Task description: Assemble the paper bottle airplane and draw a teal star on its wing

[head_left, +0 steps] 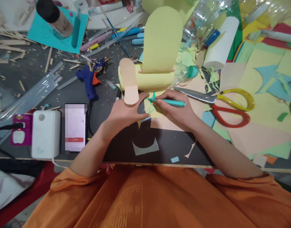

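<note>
On the desk, your left hand lies open on yellow paper; your right hand clamps a teal pen.

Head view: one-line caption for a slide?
Right hand holds teal marker on a star outline on yellow paper, left hand flat at its edge; scissors, glue gun nearby.

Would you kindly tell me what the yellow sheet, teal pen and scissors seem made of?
The yellow sheet looks like matte craft paper, thin and taking ink lines. The teal pen in the right hand seems smooth plastic. The scissors have shiny grey blades, probably steel, and glossy yellow and red handles, likely plastic.
</note>
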### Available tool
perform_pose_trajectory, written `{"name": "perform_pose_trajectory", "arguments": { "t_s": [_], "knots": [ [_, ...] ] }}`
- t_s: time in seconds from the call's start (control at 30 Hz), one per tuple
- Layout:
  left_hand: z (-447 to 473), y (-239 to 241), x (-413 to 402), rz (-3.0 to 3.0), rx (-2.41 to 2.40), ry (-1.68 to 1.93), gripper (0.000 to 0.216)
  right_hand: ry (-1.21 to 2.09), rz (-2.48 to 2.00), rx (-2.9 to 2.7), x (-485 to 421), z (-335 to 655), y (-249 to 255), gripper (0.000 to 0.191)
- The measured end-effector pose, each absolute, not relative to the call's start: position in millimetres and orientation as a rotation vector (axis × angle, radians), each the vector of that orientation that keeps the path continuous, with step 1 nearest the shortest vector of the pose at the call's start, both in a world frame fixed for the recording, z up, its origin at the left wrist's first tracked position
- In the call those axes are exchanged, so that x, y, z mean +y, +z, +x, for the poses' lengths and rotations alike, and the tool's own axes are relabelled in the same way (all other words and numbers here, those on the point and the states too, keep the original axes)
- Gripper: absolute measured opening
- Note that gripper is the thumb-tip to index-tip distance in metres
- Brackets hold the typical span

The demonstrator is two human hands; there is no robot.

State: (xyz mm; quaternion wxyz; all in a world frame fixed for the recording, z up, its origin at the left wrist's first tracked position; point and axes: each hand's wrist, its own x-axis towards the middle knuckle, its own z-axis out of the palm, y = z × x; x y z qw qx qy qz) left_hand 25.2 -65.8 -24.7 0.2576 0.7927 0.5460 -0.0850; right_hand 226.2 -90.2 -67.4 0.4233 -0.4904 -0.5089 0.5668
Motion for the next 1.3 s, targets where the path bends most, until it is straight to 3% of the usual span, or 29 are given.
{"name": "perform_pose_trajectory", "arguments": {
  "t_s": [1.3],
  "knots": [
    [26, -23, -65, 2.151, 1.475, -0.211, 0.064, 1.277, -1.282, -1.441, -86, 224, -57, 0.016]
  ]
}}
